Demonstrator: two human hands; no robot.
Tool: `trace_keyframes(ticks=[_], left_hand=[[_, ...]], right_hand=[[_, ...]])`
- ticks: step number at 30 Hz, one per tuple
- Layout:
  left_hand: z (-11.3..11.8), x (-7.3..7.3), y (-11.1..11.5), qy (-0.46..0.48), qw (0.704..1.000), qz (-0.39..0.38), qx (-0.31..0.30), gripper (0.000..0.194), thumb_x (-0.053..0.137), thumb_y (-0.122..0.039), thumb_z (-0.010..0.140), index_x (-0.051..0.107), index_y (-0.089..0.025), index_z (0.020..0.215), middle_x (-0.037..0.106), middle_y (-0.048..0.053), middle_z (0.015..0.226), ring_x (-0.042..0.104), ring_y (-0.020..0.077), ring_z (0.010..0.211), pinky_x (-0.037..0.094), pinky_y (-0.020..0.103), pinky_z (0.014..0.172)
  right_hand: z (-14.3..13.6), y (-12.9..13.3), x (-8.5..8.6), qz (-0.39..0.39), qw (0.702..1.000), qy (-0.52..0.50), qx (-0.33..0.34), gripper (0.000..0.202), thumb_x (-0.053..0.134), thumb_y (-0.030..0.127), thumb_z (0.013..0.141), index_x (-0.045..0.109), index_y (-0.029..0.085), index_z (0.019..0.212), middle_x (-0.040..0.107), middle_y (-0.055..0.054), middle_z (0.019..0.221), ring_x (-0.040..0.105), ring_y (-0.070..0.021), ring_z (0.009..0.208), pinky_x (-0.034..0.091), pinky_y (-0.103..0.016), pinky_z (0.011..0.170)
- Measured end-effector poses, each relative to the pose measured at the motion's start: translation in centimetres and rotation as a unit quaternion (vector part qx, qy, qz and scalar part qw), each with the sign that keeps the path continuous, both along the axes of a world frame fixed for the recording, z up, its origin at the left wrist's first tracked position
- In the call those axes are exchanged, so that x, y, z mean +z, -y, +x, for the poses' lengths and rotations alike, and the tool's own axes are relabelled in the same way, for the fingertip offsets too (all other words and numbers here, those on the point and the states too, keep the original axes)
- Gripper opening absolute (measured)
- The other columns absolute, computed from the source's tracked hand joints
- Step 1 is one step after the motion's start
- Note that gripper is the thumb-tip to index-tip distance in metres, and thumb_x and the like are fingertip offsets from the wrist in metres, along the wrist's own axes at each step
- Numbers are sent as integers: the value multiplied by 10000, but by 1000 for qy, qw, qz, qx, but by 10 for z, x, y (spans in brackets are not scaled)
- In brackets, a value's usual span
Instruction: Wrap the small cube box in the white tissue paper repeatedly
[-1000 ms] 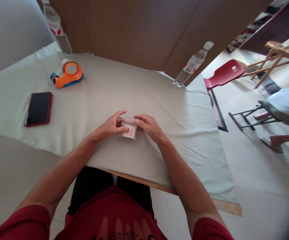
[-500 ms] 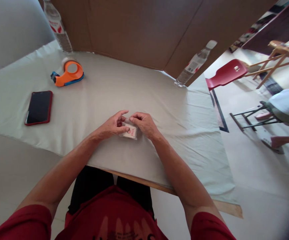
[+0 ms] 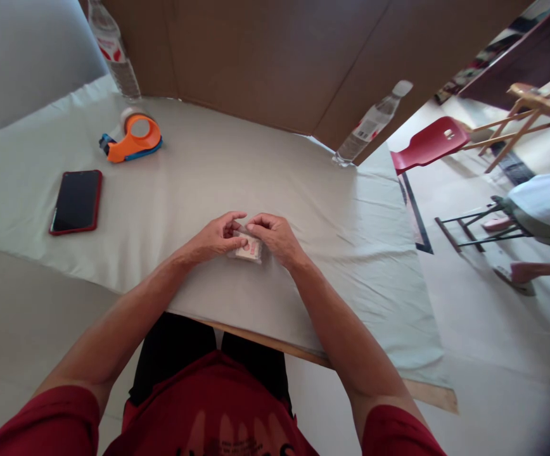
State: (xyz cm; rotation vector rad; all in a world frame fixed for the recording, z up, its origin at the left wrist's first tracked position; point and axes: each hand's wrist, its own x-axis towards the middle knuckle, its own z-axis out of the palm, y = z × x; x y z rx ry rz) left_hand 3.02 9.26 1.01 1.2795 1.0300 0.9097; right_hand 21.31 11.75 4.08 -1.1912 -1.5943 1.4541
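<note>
A small white packet with red print point(image 3: 253, 251), wrapped in clear plastic, is between my hands over the cloth-covered table. My left hand point(image 3: 215, 237) grips it from the left, with the thumb across its top and the index finger curved above. At the packet's far right corner, my right hand point(image 3: 276, 238) is closed, thumb and index finger pinched at what looks like the plastic's edge. The other fingers of my right hand are folded and partly hidden. Whether the packet rests on the cloth or is slightly raised, I cannot tell.
An orange tape dispenser point(image 3: 135, 140) and a phone in a red case point(image 3: 76, 201) lie to the left. Two water bottles, one left point(image 3: 116, 54) and one right point(image 3: 372, 123), stand by a cardboard panel point(image 3: 265, 57). A seated person point(image 3: 548, 199) is at right, near a red chair point(image 3: 431, 144).
Both hands stay at the packet with almost the same hold. My left index finger has shifted very slightly, and the whole view has moved a little.
</note>
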Motion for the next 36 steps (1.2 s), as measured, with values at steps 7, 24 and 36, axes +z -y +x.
trace_keyframes(ticks=[7, 24, 36], left_hand=[[0, 1, 0, -25, 999, 19, 17, 660, 787, -340, 724, 569, -155, 1319, 670, 76, 1039, 645, 162, 857, 503, 278, 733], [0, 5, 1, -30, 999, 27, 8, 541, 724, -414, 778, 625, -129, 1227, 685, 75, 1011, 616, 153, 838, 465, 277, 726], [-10, 7, 0, 20, 1000, -23, 8, 525, 775, -350, 747, 643, -141, 1211, 685, 102, 1113, 650, 183, 950, 512, 311, 819]], right_hand=[[2, 2, 3, 16, 1000, 19, 1, 168, 650, 351, 730, 676, 185, 726, 624, 20, 685, 543, -125, 661, 450, -270, 656], [12, 14, -15, 221, 970, 88, 49, 188, 624, 305, 850, 744, 219, 966, 748, -66, 1025, 671, -183, 927, 523, -334, 844], [25, 17, -21, 355, 912, 182, 101, 278, 586, 372, 964, 736, 252, 1165, 737, -98, 1194, 684, -230, 1119, 538, -409, 1014]])
